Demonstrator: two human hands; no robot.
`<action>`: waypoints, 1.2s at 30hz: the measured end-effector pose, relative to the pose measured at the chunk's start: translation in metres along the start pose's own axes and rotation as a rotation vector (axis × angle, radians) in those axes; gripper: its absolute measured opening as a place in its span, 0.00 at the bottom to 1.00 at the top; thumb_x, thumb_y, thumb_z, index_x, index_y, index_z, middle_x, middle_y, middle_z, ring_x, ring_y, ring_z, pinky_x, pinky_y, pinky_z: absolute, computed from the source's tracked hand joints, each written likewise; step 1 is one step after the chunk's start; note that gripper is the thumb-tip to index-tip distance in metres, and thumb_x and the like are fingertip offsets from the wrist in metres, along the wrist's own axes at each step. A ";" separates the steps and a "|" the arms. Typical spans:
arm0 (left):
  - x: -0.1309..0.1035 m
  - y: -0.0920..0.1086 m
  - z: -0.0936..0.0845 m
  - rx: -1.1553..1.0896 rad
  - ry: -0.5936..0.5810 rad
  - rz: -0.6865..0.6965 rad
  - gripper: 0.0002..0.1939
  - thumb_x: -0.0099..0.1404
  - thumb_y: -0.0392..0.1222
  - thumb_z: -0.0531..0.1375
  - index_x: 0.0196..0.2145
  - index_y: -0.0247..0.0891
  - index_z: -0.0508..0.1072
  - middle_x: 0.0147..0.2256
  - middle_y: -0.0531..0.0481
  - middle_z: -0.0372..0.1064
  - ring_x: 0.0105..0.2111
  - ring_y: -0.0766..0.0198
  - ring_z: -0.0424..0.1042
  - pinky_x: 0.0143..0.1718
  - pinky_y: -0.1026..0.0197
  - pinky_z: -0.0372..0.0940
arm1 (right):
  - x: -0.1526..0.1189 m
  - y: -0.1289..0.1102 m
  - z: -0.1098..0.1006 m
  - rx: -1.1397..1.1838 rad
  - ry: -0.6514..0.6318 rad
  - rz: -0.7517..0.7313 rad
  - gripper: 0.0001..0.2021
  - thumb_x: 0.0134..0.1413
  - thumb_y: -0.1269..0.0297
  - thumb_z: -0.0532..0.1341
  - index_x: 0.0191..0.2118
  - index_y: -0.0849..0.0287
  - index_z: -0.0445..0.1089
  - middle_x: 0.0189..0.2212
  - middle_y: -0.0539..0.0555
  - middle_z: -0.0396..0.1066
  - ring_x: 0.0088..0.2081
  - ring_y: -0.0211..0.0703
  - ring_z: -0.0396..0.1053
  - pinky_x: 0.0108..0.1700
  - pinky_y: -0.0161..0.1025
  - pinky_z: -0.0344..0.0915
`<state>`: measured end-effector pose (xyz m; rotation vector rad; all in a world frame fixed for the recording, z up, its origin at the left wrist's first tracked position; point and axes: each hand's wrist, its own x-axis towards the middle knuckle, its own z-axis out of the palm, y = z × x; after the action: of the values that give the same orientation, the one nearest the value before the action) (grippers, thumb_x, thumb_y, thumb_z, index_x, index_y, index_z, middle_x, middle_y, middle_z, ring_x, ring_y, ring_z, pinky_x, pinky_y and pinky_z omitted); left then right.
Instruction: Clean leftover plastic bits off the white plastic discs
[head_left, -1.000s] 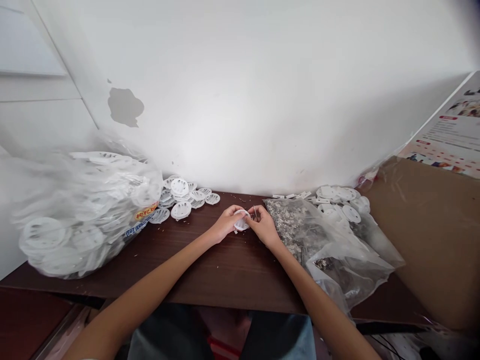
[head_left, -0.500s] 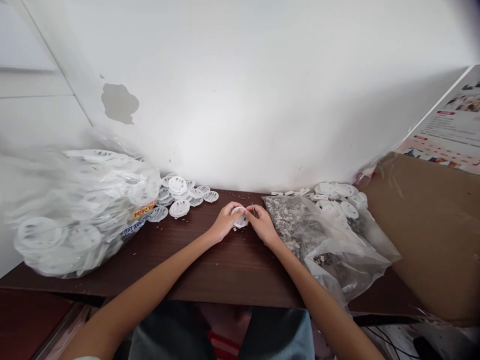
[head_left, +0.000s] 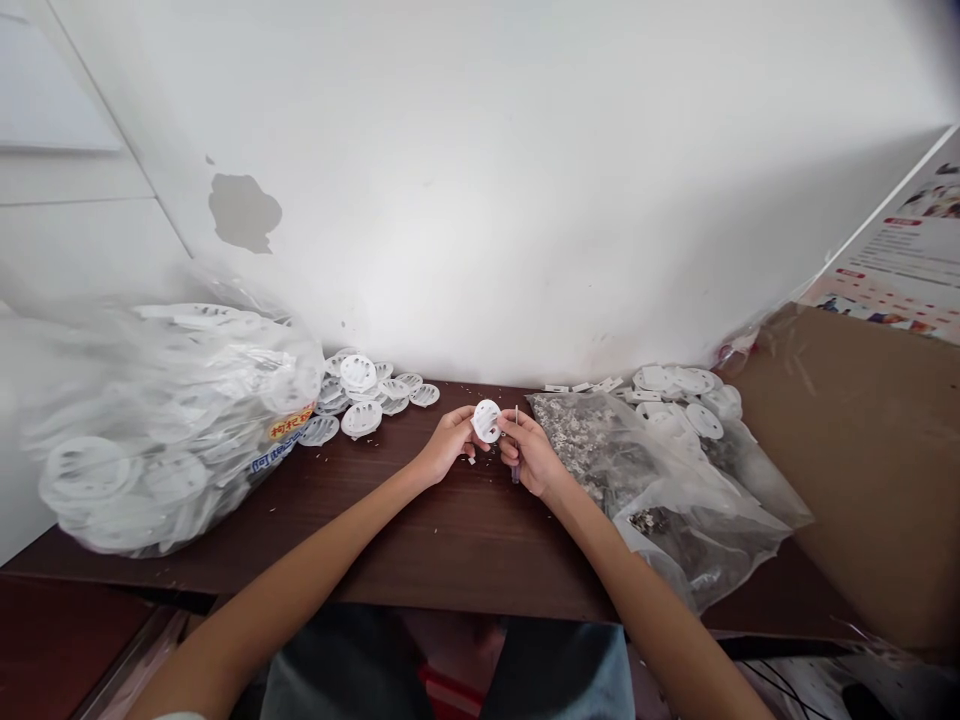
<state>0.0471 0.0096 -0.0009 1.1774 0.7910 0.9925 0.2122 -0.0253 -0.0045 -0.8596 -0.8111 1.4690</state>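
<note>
Above the table's middle, a round white plastic disc [head_left: 487,421] with slots is tilted up to face me. My left hand [head_left: 450,446] is closed, pinching the disc at its left edge. My right hand [head_left: 531,450] is closed around a slim upright tool [head_left: 516,462] with a narrow shaft and a see-through lower end; its exact kind is unclear. The right thumb and forefinger also touch the disc's right edge. Tiny white bits lie on the table under the hands.
A clear plastic bag [head_left: 157,440] full of white discs fills the left, with loose slotted discs [head_left: 361,418] beside it. At right lies a bag of small metal parts [head_left: 574,440], with more white discs [head_left: 703,421] behind. A cardboard box [head_left: 862,460] borders the table [head_left: 420,560].
The disc has been raised and turned so its slotted face shows more fully. My right hand has turned, and the tool now shows along its length. The view has shifted slightly.
</note>
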 end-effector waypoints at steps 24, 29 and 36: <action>0.001 -0.007 0.005 -0.241 -0.116 -0.079 0.16 0.59 0.49 0.74 0.37 0.35 0.78 0.31 0.51 0.68 0.29 0.68 0.66 0.27 0.66 0.58 | -0.010 -0.002 0.009 0.225 -0.176 0.125 0.14 0.50 0.65 0.76 0.36 0.59 0.70 0.23 0.41 0.60 0.19 0.26 0.42 0.18 0.26 0.46; -0.002 -0.006 0.006 -0.173 -0.064 -0.010 0.15 0.59 0.48 0.73 0.38 0.36 0.78 0.30 0.53 0.67 0.27 0.69 0.63 0.27 0.66 0.56 | -0.012 -0.004 0.009 0.215 -0.181 0.147 0.15 0.50 0.64 0.76 0.37 0.58 0.70 0.24 0.41 0.61 0.19 0.25 0.43 0.17 0.26 0.46; -0.008 -0.002 0.010 -0.079 -0.017 0.093 0.15 0.61 0.50 0.71 0.37 0.38 0.75 0.31 0.55 0.67 0.27 0.70 0.62 0.28 0.66 0.57 | -0.015 -0.006 0.013 0.226 -0.173 0.145 0.15 0.50 0.65 0.76 0.36 0.57 0.69 0.22 0.40 0.57 0.19 0.26 0.42 0.17 0.26 0.46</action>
<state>0.0539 -0.0016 -0.0007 1.1610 0.6829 1.0792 0.2048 -0.0399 0.0080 -0.6380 -0.7033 1.7440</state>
